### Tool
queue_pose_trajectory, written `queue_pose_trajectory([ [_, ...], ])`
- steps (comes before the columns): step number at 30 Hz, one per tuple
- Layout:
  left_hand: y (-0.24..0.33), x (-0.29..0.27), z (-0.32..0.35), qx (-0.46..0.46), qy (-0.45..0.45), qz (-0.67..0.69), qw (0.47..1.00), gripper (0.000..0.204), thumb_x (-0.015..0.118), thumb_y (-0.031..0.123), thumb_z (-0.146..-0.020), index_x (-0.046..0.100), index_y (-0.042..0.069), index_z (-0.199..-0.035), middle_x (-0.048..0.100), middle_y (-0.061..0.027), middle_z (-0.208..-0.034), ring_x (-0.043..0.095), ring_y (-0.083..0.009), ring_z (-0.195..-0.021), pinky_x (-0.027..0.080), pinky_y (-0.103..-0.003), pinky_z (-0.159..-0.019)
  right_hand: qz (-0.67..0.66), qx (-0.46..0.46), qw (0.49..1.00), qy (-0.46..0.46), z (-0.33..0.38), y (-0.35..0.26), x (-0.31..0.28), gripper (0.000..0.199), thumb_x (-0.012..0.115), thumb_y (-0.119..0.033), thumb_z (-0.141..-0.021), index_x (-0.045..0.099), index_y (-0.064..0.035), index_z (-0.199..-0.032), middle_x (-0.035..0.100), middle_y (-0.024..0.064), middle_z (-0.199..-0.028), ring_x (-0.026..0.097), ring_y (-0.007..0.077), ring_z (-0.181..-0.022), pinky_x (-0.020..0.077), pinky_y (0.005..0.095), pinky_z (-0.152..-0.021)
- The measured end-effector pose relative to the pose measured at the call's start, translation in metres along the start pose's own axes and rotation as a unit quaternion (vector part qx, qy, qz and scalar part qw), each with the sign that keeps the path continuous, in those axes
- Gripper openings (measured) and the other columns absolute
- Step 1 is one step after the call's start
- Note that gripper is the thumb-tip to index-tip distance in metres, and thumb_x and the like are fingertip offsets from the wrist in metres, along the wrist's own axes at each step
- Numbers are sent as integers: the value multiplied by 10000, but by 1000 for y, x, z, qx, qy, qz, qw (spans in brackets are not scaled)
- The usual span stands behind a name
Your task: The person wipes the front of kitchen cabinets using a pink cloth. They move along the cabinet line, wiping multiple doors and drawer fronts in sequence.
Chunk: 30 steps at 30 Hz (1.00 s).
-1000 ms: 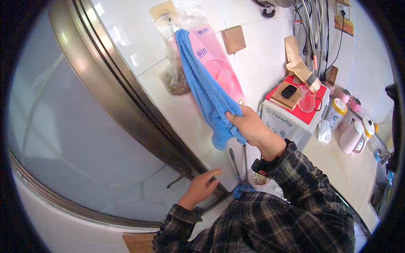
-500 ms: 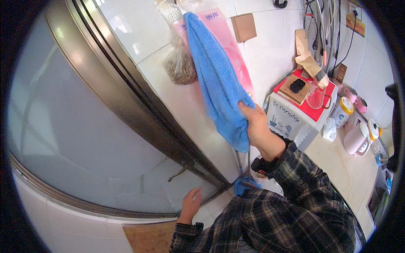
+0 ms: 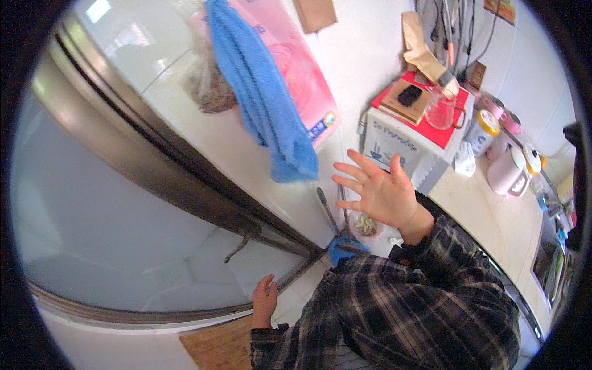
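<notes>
Holding the right hand (image 3: 385, 194) mid-frame, just beside the blue towel (image 3: 262, 98) hanging at upper centre-left.
Fanning its fingers apart, clear of the fabric; holding the left hand (image 3: 265, 302) low, near the brown mat (image 3: 213, 345); cannot tell its finger spread.

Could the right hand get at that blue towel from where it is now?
Probably yes: the right hand looks empty, fingers spread, and the blue towel hangs just up and left of it in the picture, with nothing visible between them. Depth is hard to judge, though.
</notes>
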<state>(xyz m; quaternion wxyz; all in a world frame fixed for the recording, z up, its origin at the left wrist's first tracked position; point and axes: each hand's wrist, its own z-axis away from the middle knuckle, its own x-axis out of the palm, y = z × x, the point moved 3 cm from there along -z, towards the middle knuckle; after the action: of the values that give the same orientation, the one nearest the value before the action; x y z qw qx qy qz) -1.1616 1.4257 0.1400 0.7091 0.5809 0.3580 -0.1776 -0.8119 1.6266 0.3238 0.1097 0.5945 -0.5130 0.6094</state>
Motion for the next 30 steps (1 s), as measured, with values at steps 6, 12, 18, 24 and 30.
queue_pose_trajectory([
  [6,14,-2,-10,31,-3,-45,998,300,588,157,-909,623,37,-1181,652,-170,-1150,637,-298,-1057,509,-380,-885,-9,-86,995,-43,19,-19,1,777,278,-681,-934,171,-200,-1535,260,177,-1554,276,323,-1428,265,627,-1095],
  [12,8,9,-20,-1,-21,17,1000,295,607,126,-898,624,30,-1176,674,-156,-1087,655,-267,-1014,515,-365,-877,37,-102,994,-29,25,-22,-3,713,462,-512,-960,152,-234,-1538,316,169,-1525,299,320,-1411,378,597,-1031],
  [18,-22,18,-25,-110,-30,179,977,209,606,97,-900,650,9,-1084,687,-129,-1019,680,-207,-866,554,-315,-740,372,-17,919,128,35,-6,-22,487,623,-179,-933,461,-112,-1387,506,143,-1348,555,208,-1129,549,341,-767],
  [24,-31,10,-23,-135,-11,126,983,186,590,150,-921,646,-26,-898,655,-103,-719,658,-180,-671,541,-303,-583,468,96,844,244,53,1,-44,370,571,-321,-971,622,-22,-759,567,39,-592,533,107,-469,420,245,-426],
  [30,-27,-1,-29,-75,44,-30,996,372,505,248,-975,567,-19,-724,559,-123,-594,594,-220,-592,472,-399,-560,461,47,812,355,75,9,-52,544,452,-460,-1006,470,-98,-601,434,-17,-502,373,78,-419,302,279,-397],
])
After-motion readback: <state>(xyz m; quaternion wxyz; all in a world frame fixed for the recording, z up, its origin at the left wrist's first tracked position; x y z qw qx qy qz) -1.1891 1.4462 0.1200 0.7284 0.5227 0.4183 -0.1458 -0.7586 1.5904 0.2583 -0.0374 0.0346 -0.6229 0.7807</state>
